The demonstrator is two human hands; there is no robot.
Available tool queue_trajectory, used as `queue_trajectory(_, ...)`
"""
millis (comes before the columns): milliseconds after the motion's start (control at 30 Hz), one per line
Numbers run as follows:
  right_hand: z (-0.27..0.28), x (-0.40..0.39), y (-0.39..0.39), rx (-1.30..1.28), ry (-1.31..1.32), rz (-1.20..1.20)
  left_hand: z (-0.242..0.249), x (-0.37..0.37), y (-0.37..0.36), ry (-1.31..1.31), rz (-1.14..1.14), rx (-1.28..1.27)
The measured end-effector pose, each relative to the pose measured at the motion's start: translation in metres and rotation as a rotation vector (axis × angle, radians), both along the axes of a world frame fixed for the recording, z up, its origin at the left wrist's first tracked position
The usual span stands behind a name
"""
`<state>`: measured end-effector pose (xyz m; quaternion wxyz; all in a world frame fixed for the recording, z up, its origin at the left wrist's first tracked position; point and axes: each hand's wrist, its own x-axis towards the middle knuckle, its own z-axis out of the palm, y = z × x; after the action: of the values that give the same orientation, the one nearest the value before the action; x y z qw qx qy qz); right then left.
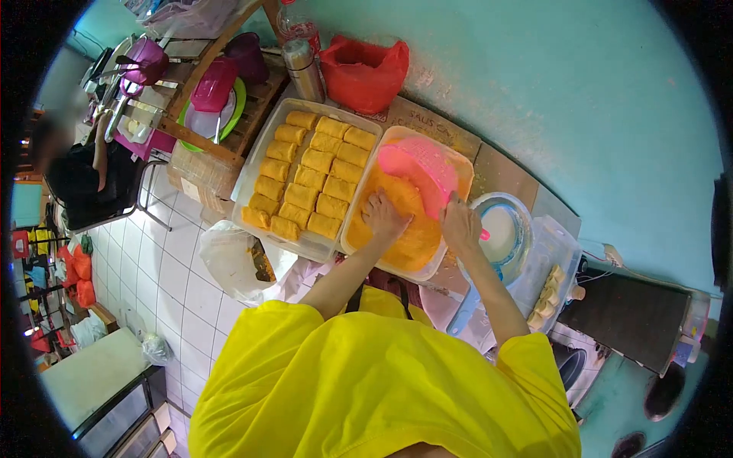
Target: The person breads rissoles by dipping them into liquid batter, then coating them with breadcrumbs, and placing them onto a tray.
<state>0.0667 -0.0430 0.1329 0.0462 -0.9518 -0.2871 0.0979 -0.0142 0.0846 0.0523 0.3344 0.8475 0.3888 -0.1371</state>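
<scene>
My left hand (385, 217) rests in the orange crumbs (401, 248) inside a rectangular tub (353, 242), its fingers spread on the crumbs. My right hand (461, 227) is closed at the lower edge of a pink strainer (420, 168), which lies tilted over the tub's upper part. To the left, a tray (246, 177) holds several crumb-coated rolls (310, 177) in rows. Right of the tub stands a bowl of white liquid (499, 233) with a blue handle (463, 311) beside it. Several pale uncoated rolls (547, 298) sit in a clear container (563, 244) at the right.
A red bag (365, 74) and a metal flask (303, 70) stand behind the tray. A wooden rack (200, 91) with dishes is at upper left. A plastic bag (229, 259) hangs below the tray. Another person (88, 172) sits at far left. A dark box top (630, 313) lies right.
</scene>
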Motion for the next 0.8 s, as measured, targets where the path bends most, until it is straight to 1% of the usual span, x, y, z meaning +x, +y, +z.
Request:
queue_trajectory(67,0.005,-0.007,-0.001,-0.003,0.113,-0.040,-0.027,0.011,-0.014,-0.077,0.179,-0.167)
queue_trajectory(100,0.006,-0.008,-0.002,-0.004,0.168,-0.056,-0.045,0.017,-0.027,-0.218,0.114,-0.157)
queue_trajectory(167,-0.005,0.002,-0.015,0.051,0.147,-0.006,-0.074,0.017,-0.054,-0.486,-0.024,-0.135)
queue_trajectory(200,-0.012,0.008,-0.024,0.078,0.137,0.017,-0.056,0.011,-0.053,-0.503,-0.059,-0.089)
queue_trajectory(267,-0.021,0.022,-0.039,0.167,0.065,0.031,0.018,-0.002,-0.038,-0.537,-0.130,0.000)
queue_trajectory(300,-0.024,0.027,-0.043,0.210,0.031,0.035,0.034,-0.010,-0.031,-0.396,-0.197,0.015)
queue_trajectory(367,0.005,0.031,-0.032,0.143,0.018,0.022,0.051,-0.030,-0.014,-0.110,-0.335,0.045)
queue_trajectory(433,0.026,0.034,-0.021,0.082,-0.025,0.052,0.036,-0.053,-0.013,0.098,-0.403,0.012)
queue_trajectory(467,0.022,0.037,-0.020,0.064,-0.060,0.085,0.029,-0.059,-0.015,0.200,-0.435,-0.003)
queue_trajectory(533,0.014,0.038,-0.019,0.027,-0.129,0.156,0.032,-0.049,-0.029,0.261,-0.441,0.009)
queue_trajectory(567,0.012,0.035,-0.021,0.040,-0.087,0.164,0.033,-0.045,-0.034,0.293,-0.442,0.015)
queue_trajectory(633,0.020,0.023,-0.023,0.070,-0.006,0.181,0.019,-0.041,-0.036,0.225,-0.355,-0.060)
queue_trajectory(667,0.023,0.017,-0.024,0.043,0.049,0.144,0.006,-0.038,-0.037,0.189,-0.310,-0.097)
queue_trajectory(700,0.026,0.010,-0.024,0.014,0.106,0.110,-0.029,-0.036,-0.042,-0.089,-0.202,-0.174)
queue_trajectory(733,0.027,0.007,-0.024,-0.011,0.159,0.080,-0.079,-0.033,-0.047,-0.370,-0.089,-0.244)
queue_trajectory(767,0.027,0.007,-0.022,-0.008,0.177,0.072,-0.104,-0.025,-0.047,-0.650,0.024,-0.308)
queue_trajectory(800,0.027,0.005,-0.023,-0.009,0.201,0.061,-0.097,-0.015,-0.045,-0.656,0.070,-0.309)
